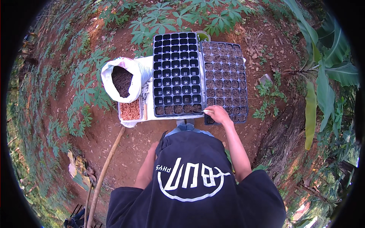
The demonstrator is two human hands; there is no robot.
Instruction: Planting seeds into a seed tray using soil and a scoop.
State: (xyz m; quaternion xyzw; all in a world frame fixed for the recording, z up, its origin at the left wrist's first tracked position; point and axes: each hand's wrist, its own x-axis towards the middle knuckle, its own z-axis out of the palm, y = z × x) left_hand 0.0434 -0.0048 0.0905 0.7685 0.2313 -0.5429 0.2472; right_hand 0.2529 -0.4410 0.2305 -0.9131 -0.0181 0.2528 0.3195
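My right hand (218, 114) grips the pale handle of a small hand trowel (196, 110). Its dark blade reaches over the right end of the nearest row of a black plastic seedling tray (176, 81). Dark soil fills that nearest row; bare black cell bottoms show in the rows behind it. Partly under my right hand and wrist lies a second seedling tray (225, 75), its cells mostly filled with brown soil. My left hand (154, 146) hangs low beside my body, partly hidden by my black shirt, so its fingers cannot be made out.
An open white sack (146, 69) of dark soil stands left of the trays. Before it are a clear tub (130, 111) of brown pellets and a small hand rake (145, 107). A container (204, 36) sits behind the trays. A wooden pole (107, 168) leans at left.
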